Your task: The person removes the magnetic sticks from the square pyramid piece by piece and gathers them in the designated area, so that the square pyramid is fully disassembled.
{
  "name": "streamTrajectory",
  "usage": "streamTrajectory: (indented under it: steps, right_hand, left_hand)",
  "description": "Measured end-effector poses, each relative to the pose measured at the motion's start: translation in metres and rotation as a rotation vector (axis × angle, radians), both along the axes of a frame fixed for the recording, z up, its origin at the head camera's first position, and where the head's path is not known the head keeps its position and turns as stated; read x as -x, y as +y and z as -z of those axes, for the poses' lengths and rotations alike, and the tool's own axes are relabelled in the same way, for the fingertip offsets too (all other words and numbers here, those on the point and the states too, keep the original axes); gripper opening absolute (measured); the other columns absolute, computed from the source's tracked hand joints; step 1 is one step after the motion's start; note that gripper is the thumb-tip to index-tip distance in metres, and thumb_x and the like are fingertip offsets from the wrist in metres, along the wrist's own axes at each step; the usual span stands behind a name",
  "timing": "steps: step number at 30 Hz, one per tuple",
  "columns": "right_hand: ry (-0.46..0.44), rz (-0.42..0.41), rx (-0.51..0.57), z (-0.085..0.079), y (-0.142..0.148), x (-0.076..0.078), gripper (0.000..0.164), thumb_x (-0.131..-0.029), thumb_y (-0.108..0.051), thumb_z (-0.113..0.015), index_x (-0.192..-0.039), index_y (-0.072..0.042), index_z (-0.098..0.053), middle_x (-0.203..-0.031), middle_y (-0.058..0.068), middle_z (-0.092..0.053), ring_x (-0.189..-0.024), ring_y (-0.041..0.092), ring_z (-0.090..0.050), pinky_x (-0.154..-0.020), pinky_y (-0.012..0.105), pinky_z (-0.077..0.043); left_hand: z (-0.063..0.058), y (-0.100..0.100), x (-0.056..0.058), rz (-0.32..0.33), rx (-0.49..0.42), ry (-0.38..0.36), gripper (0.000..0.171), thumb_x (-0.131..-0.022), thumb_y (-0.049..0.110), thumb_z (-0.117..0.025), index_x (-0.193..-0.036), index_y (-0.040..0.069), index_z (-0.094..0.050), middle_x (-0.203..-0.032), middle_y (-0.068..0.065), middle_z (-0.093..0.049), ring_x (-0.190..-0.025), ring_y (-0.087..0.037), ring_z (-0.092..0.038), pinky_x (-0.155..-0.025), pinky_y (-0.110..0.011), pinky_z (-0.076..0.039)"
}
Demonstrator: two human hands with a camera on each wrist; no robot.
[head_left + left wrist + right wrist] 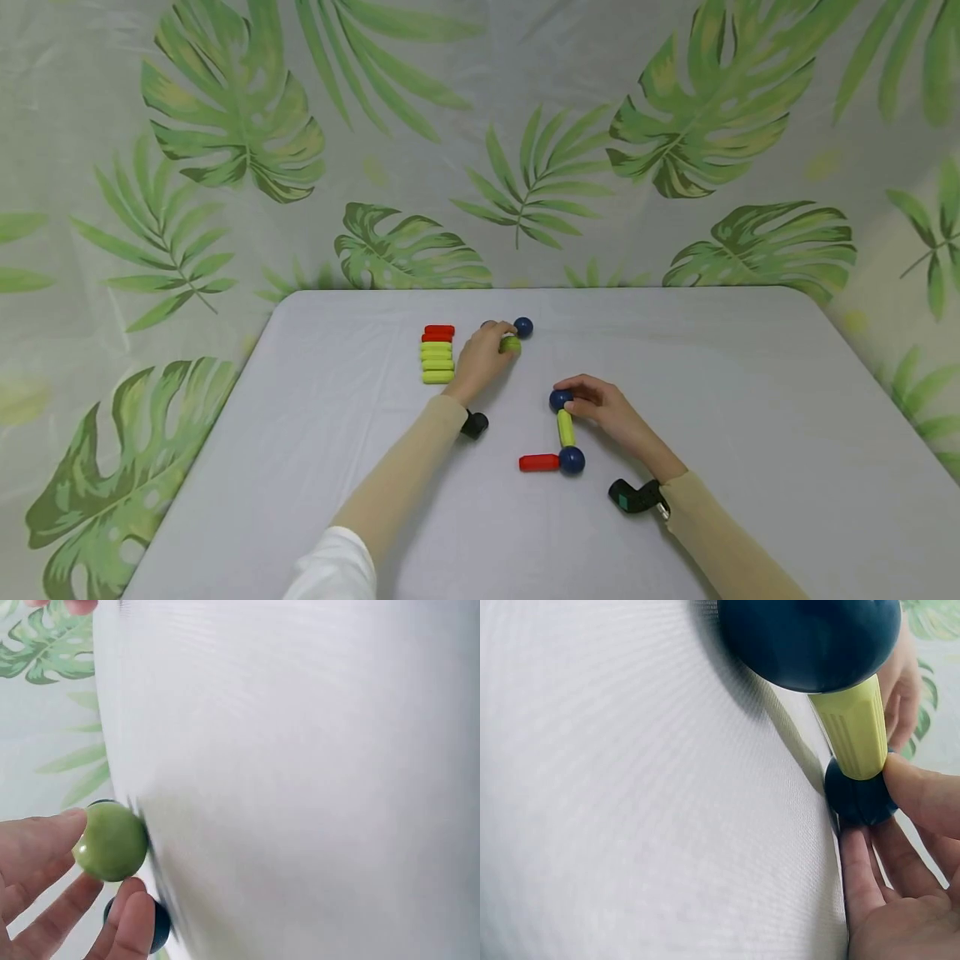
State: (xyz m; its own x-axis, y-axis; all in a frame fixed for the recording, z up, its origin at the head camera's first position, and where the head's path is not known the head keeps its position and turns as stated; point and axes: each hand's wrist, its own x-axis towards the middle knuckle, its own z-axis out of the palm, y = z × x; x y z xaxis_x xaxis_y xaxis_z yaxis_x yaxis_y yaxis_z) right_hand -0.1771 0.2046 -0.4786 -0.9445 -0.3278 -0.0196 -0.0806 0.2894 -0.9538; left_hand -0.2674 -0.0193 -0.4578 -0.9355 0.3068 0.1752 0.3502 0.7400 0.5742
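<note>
My left hand point(483, 357) is at the green ball point(112, 841), thumb on one side and fingertips on the other. A dark blue ball point(523, 327) sits just beyond it, and another ball is mostly hidden behind the hand. On the right, my right hand point(606, 410) grips a blue ball point(861, 796) between thumb and fingers. That ball is joined to a yellow stick point(566, 428), whose near end meets a second blue ball point(572, 461). From this second ball a red stick point(538, 462) points left. The joined pieces lie on the table.
Left of my left hand, two red sticks point(438, 331) and several yellow sticks point(437, 365) lie in a column. All of it is on a white-covered table point(712, 367), with a leaf-patterned cloth point(540, 167) behind its far edge.
</note>
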Motion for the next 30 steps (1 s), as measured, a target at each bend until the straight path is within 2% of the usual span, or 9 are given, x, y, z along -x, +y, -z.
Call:
streamTrajectory:
  steps: [4,6,8,11,14,16,20,27,30]
  right_hand:
    - [-0.008,0.004,-0.005,0.000,0.000,-0.001,0.032,-0.095,-0.011,-0.060,-0.125,0.000,-0.057,-0.129,0.018,-0.054,-0.120,0.034,-0.049,-0.100,0.048,-0.039]
    - [-0.015,0.006,-0.007,0.000,0.000,-0.001,0.031,-0.095,-0.011,-0.060,-0.124,0.000,-0.058,-0.129,0.017,-0.054,-0.119,0.033,-0.049,-0.100,0.047,-0.039]
    - [-0.013,0.007,-0.011,0.001,0.001,0.000,0.031,-0.095,-0.012,-0.060,-0.124,0.000,-0.058,-0.128,0.017,-0.055,-0.118,0.033,-0.050,-0.099,0.043,-0.041]
    - [-0.004,0.008,-0.006,0.003,0.002,0.001,0.031,-0.094,-0.011,-0.061,-0.123,0.000,-0.058,-0.126,0.018,-0.056,-0.116,0.033,-0.051,-0.096,0.035,-0.043]
    - [0.010,0.001,0.001,0.003,0.002,0.001,0.030,-0.094,-0.010,-0.060,-0.122,0.001,-0.058,-0.126,0.019,-0.056,-0.116,0.033,-0.052,-0.092,0.025,-0.043]
    - [0.014,-0.004,0.009,0.003,0.002,0.001,0.030,-0.094,-0.009,-0.060,-0.122,0.002,-0.058,-0.126,0.019,-0.056,-0.117,0.034,-0.051,-0.091,0.021,-0.042]
    - [0.012,-0.009,0.010,0.003,0.002,0.001,0.031,-0.094,-0.011,-0.060,-0.123,0.001,-0.058,-0.127,0.018,-0.056,-0.119,0.034,-0.050,-0.092,0.021,-0.041]
    - [0.006,-0.009,0.007,0.003,0.001,0.001,0.031,-0.094,-0.011,-0.060,-0.123,0.001,-0.058,-0.127,0.019,-0.055,-0.119,0.034,-0.050,-0.098,0.040,-0.040]
    - [0.007,-0.006,0.007,0.003,0.001,0.002,0.031,-0.094,-0.011,-0.060,-0.123,0.001,-0.058,-0.127,0.019,-0.055,-0.119,0.034,-0.050,-0.097,0.034,-0.042]
  left_hand:
    - [-0.006,-0.010,-0.013,0.036,-0.026,0.040,0.035,-0.087,0.012,-0.071,-0.121,0.010,-0.062,-0.119,-0.009,-0.055,-0.101,-0.023,-0.056,-0.087,-0.032,-0.048]
    - [-0.008,-0.015,-0.025,0.117,-0.049,0.021,0.033,-0.088,0.012,-0.070,-0.120,0.011,-0.061,-0.115,-0.010,-0.054,-0.095,-0.021,-0.055,-0.083,-0.030,-0.048]
    - [-0.010,-0.019,-0.040,0.266,-0.066,-0.050,0.030,-0.089,0.012,-0.069,-0.118,0.011,-0.061,-0.111,-0.009,-0.054,-0.089,-0.019,-0.054,-0.078,-0.027,-0.048]
    - [-0.011,-0.023,-0.066,0.524,-0.065,-0.226,0.029,-0.089,0.013,-0.069,-0.117,0.012,-0.061,-0.108,-0.006,-0.057,-0.089,-0.015,-0.054,-0.076,-0.022,-0.047]
    - [-0.009,-0.020,-0.090,0.691,-0.013,-0.329,0.034,-0.087,0.014,-0.071,-0.119,0.014,-0.060,-0.108,0.000,-0.057,-0.092,-0.011,-0.053,-0.078,-0.019,-0.046]
    - [-0.007,-0.017,-0.102,0.722,0.040,-0.322,0.038,-0.085,0.015,-0.073,-0.121,0.016,-0.060,-0.108,0.004,-0.057,-0.093,-0.009,-0.052,-0.080,-0.017,-0.045]
    - [-0.004,-0.011,-0.114,0.691,0.152,-0.213,0.037,-0.086,0.012,-0.072,-0.120,0.021,-0.060,-0.100,0.008,-0.056,-0.089,-0.006,-0.050,-0.080,-0.016,-0.042]
    - [-0.009,-0.008,-0.113,0.681,0.281,-0.009,0.034,-0.086,0.008,-0.068,-0.116,0.024,-0.063,-0.086,0.007,-0.050,-0.076,-0.007,-0.046,-0.069,-0.014,-0.037]
    - [-0.016,-0.007,-0.114,0.687,0.348,0.064,0.033,-0.085,0.010,-0.069,-0.115,0.023,-0.064,-0.088,0.005,-0.053,-0.077,-0.008,-0.046,-0.069,-0.014,-0.037]
